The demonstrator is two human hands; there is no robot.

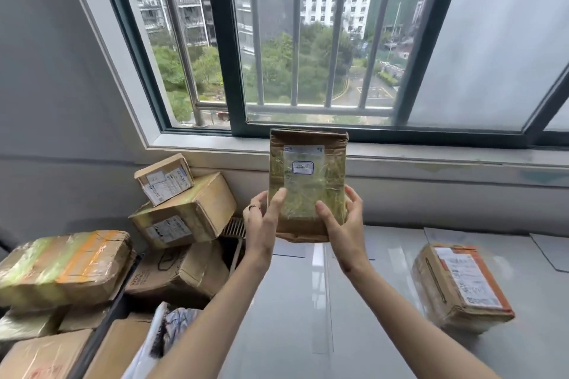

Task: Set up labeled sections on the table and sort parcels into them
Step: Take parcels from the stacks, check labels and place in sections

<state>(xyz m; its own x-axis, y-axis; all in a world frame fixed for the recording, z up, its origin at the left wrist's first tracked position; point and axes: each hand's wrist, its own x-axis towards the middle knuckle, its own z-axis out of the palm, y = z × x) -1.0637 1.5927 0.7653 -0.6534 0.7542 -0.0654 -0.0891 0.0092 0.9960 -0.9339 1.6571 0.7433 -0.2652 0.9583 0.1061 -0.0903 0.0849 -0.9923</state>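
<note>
Above the table (308,301), head view: parcel (308,184) stands upright, long axis vertical, label twd person. Left hand (261,212) & right hand (341,215) grip its lower sides. Other box (462,286) lies right, nearer the right hand; pile (123,255) left.

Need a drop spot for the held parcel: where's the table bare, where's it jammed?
Bare: glossy table between the forearms and the orange-taped parcel; also behind that parcel, by the paper sheets along the wall. Crowded: the heap of cardboard boxes to the left, off the table's edge.
</note>
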